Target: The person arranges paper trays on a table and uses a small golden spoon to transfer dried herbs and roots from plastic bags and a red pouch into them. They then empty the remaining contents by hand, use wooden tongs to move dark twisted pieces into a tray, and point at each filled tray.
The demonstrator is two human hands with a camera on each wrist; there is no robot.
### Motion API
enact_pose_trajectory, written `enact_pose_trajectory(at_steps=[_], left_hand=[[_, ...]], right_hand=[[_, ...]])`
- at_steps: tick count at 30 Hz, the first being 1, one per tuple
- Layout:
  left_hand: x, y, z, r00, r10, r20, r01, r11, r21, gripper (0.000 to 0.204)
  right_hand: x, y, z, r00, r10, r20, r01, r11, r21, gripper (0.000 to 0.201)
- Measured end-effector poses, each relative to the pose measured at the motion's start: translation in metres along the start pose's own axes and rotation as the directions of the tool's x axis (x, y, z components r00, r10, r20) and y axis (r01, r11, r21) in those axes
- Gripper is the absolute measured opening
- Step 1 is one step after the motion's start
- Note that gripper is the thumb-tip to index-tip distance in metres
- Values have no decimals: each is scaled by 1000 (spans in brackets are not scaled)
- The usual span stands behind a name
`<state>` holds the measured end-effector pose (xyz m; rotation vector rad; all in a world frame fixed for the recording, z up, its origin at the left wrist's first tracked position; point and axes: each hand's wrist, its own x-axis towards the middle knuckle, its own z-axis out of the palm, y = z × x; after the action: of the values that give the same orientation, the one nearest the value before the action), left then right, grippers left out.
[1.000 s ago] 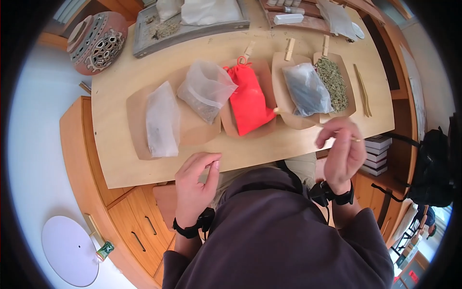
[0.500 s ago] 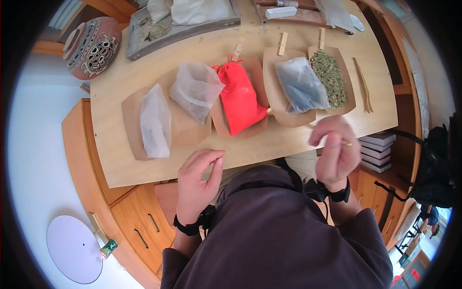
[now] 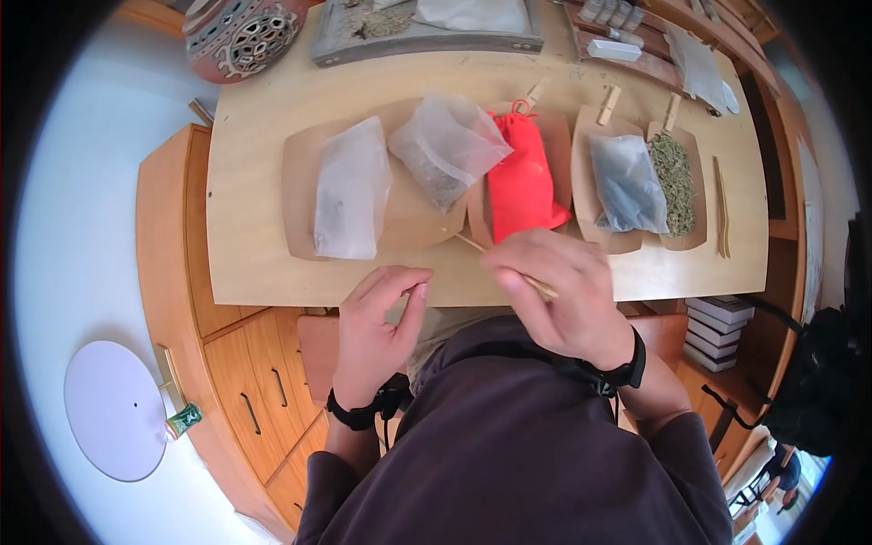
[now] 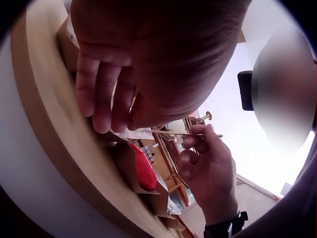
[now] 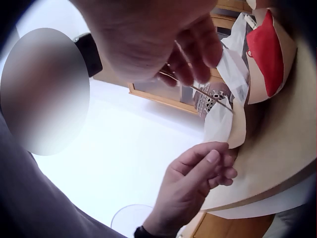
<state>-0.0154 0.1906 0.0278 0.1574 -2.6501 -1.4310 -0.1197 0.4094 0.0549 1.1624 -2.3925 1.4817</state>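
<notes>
The right hand point(image 3: 568, 300) holds a thin stick point(image 3: 470, 242) between thumb and fingers, in front of the red pouch point(image 3: 520, 182). Pointing left, the stick's far end is near the tray under the second sheer white bag point(image 3: 445, 150). The left hand point(image 3: 374, 318) hovers at the table's front edge, its fingers loosely bent and the thumb close to the index finger; nothing is visible in it. In the right wrist view the stick point(image 5: 213, 97) extends from the fingers above the left hand point(image 5: 185, 186).
Another white bag point(image 3: 352, 191) lies in the leftmost paper tray. To the right are a clear bag of dark material point(image 3: 627, 186), dried herbs point(image 3: 672, 186) and tweezers point(image 3: 722, 209). A grey tray point(image 3: 427, 47) and a patterned pot point(image 3: 245, 41) stand at the back.
The right hand has moved left with the stick, from in front of the clear bag to in front of the red pouch. The left hand keeps its pose; the head view has shifted.
</notes>
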Motion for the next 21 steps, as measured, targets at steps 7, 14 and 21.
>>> enact_pose_trajectory(at_steps=[7, 14, 21], left_hand=[[-15, -18, -9, 998, 15, -55, -15, 1000, 6, 13], [-21, -19, -13, 996, 13, -90, -14, 1000, -12, 13], [-26, -29, -11, 995, 24, -100, -27, 999, -32, 13]], right_hand=[[19, -11, 17, 998, -10, -61, 12, 999, 29, 12], [46, -33, 54, 979, -86, 185, 77, 996, 55, 20], [36, -30, 42, 994, -107, 12, 107, 993, 57, 18]])
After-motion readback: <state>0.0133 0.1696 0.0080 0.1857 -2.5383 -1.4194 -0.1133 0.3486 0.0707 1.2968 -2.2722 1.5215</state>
